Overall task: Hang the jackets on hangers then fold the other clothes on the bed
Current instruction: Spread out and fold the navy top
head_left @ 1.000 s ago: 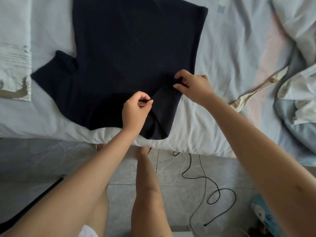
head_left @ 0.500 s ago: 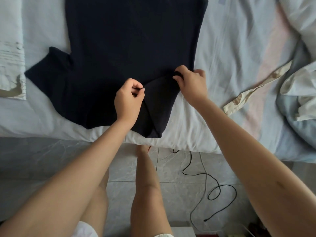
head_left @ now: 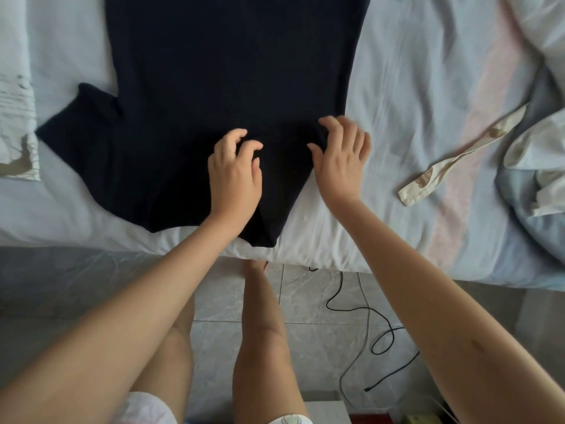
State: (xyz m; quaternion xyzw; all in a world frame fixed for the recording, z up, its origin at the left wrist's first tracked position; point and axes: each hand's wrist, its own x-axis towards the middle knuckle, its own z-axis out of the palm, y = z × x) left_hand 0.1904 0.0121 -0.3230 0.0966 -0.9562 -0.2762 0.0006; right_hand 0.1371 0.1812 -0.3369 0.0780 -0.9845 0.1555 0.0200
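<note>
Navy shirt (head_left: pixel 214 87) lies flat on the bed (head_left: pixel 412 117), body running away from you, near end at the bed's front edge. The sleeve on your R side (head_left: pixel 281 194) is folded in over the body. The sleeve on your L (head_left: pixel 85 127) sticks out flat and isn't folded yet.

Left hand (head_left: pixel 235 175) sits over the folded sleeve, fingers loosely curled and apart, gripping nothing afaict. Right hand (head_left: pixel 341 160) is at the shirt's R edge, fingers spread, tips on the fabric, also not clamped on anything.

Step looks like setting the first side fold. To do it well:
- Press flat w/ both palms and run them along the crease so it's straight and parallel to the side seam.
- Smooth out bumps before the next fold.
- Fold the L sleeve in to match, then fold lengthwise.

Don't drag the fabric, the sheet underneath is wrinkly and may bunch. Cream strap (head_left: pixel 458 154) and crumpled clothes (head_left: pixel 538 166) lie well apart to the R, leave them.
</note>
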